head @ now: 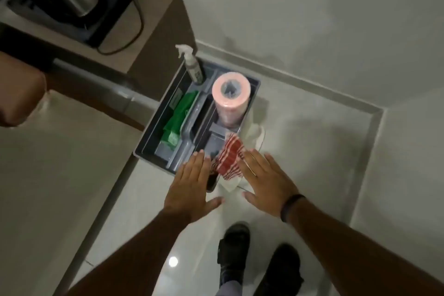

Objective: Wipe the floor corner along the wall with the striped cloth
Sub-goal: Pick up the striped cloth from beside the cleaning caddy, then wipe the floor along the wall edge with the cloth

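A red-and-white striped cloth (pixel 229 157) hangs over the near right corner of a grey cleaning caddy (pixel 153 138) that stands on the pale tiled floor. My left hand (pixel 192 185) hovers flat over the caddy's near edge, fingers spread, just left of the cloth. On the cloth's other side my right hand (pixel 264 181) is also flat and spread, its fingertips close to the cloth's right edge. Neither hand holds anything. The floor corner (pixel 374 115) where two walls meet lies to the far right, with a raised skirting strip along it.
The caddy holds a pink roll of wipes (pixel 230 98), a spray bottle (pixel 192 65) and a green pack (pixel 179 115). A white cloth (pixel 254 134) lies beside the caddy. A brown cabinet (pixel 153 31) with a black appliance (pixel 69 0) rises at left. My black shoes (pixel 259 262) stand below.
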